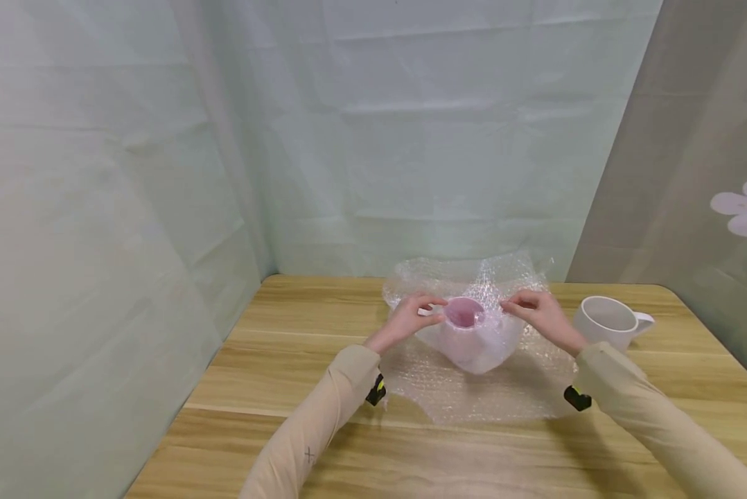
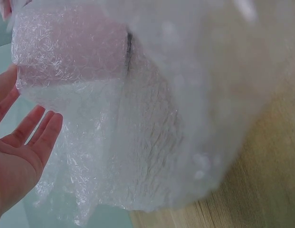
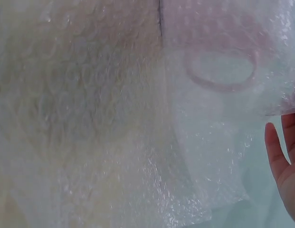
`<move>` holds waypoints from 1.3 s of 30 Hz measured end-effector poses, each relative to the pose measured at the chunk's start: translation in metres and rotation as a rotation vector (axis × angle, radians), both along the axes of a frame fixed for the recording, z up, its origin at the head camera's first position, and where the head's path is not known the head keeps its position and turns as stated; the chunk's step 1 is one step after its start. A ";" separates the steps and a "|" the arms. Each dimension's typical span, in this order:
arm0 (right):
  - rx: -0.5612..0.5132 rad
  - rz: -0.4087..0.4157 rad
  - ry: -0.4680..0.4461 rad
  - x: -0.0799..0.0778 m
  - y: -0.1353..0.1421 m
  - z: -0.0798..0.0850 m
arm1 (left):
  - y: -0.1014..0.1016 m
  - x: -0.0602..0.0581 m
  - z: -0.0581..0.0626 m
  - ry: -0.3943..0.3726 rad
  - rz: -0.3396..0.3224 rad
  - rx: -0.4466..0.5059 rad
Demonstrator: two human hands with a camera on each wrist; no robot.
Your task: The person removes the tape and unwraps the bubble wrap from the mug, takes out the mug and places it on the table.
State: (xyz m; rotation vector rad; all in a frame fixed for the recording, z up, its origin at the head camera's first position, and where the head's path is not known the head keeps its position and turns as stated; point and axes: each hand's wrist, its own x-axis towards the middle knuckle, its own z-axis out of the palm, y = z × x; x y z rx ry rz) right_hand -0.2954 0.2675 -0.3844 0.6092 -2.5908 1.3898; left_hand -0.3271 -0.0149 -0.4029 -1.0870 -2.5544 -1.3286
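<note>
A pink mug (image 1: 463, 312) stands on a sheet of bubble wrap (image 1: 467, 405), which is folded up around its sides. Its rim and pink inside show from above. At the mug's left rim, my left hand (image 1: 411, 315) touches the wrap with finger and thumb tips apart; the left wrist view shows its other fingers (image 2: 45, 135) extended below the wrapped mug (image 2: 71, 45). To the right of the rim, my right hand (image 1: 538, 312) pinches an edge of the wrap. Through the plastic, the right wrist view shows the mug's looped handle (image 3: 221, 88).
A white mug (image 1: 604, 322) stands uncovered to the right, behind my right forearm, its handle pointing right. The wooden table (image 1: 236, 395) meets hanging pale cloths (image 1: 411, 152) at the back and left. Loose bubble wrap rises behind the pink mug.
</note>
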 end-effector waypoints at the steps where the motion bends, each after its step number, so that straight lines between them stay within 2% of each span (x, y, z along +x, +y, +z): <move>1: 0.006 -0.004 -0.005 0.001 0.001 0.001 | 0.000 0.000 0.000 0.003 -0.004 0.000; 9: 0.032 0.009 -0.060 0.002 0.011 0.001 | 0.000 0.000 0.000 0.022 -0.006 0.004; 13: 0.026 0.035 -0.118 0.006 0.022 0.001 | 0.000 0.000 0.000 0.020 -0.006 0.001; 16: 0.019 0.088 -0.139 0.009 0.031 -0.001 | 0.000 0.001 0.001 0.006 -0.003 0.002; 24: 0.038 0.250 -0.119 0.017 0.055 -0.007 | -0.001 0.000 0.000 0.000 -0.007 0.002; 29: 0.034 0.380 -0.126 0.019 0.066 -0.009 | -0.002 0.000 -0.001 -0.009 -0.006 0.000; 34: 0.035 0.489 -0.201 0.023 0.070 -0.010 | -0.002 0.000 -0.001 -0.008 -0.007 -0.001; 39: 0.094 0.522 -0.270 0.025 0.073 -0.014 | -0.003 -0.001 -0.001 -0.004 -0.007 -0.004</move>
